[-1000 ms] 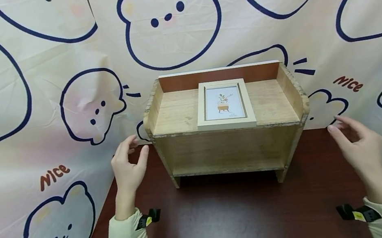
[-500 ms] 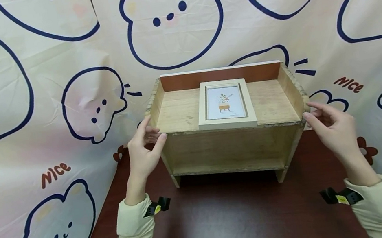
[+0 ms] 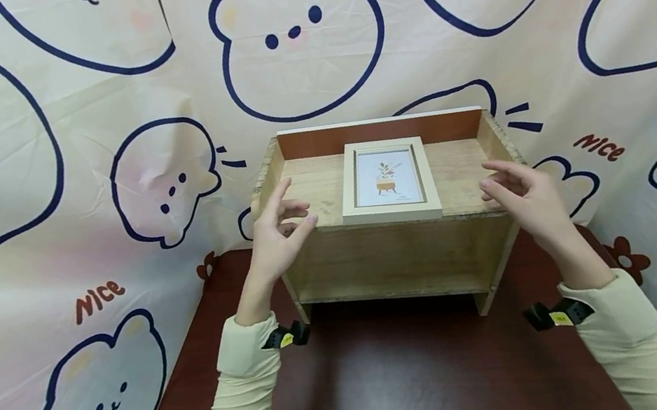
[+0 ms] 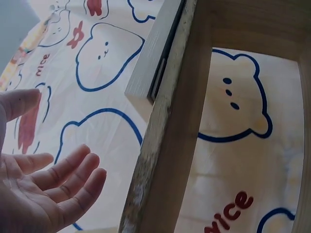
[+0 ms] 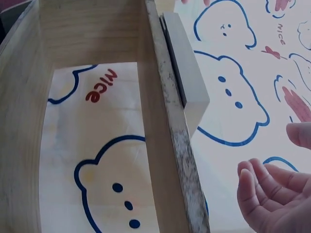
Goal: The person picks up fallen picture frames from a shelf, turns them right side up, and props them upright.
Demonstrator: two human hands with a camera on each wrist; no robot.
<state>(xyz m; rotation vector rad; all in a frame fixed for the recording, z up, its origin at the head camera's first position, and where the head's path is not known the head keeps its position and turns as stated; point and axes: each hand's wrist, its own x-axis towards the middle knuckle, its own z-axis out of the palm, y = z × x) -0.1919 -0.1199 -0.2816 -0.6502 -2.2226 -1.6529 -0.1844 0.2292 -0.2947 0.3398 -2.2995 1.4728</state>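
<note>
A picture frame (image 3: 346, 188), cream with a potted-plant print, lies face up on the top board of a small wooden shelf (image 3: 406, 253), its near edge at the board's front. My left hand (image 3: 275, 238) hovers near the shelf's left front corner, fingers loosely bent and apart, holding nothing. On the other side, near the right front corner, my right hand (image 3: 528, 200) is likewise free of any object. Both wrist views show the frame's side: the left wrist view has the frame (image 4: 150, 63) and left hand (image 4: 53, 189), the right wrist view the frame (image 5: 187, 68) and right hand (image 5: 282, 194).
The shelf stands on a dark red-brown table (image 3: 418, 376), with raised side panels (image 3: 498, 133) and a reddish back strip (image 3: 306, 143). Behind and beside it hangs a cloth backdrop (image 3: 194, 76) with cartoon bears. Each wrist wears a black strapped camera.
Both hands have moved inward and up from the sides, now over the shelf's front corners and closer to the picture frame. The frame and shelf have stayed put.
</note>
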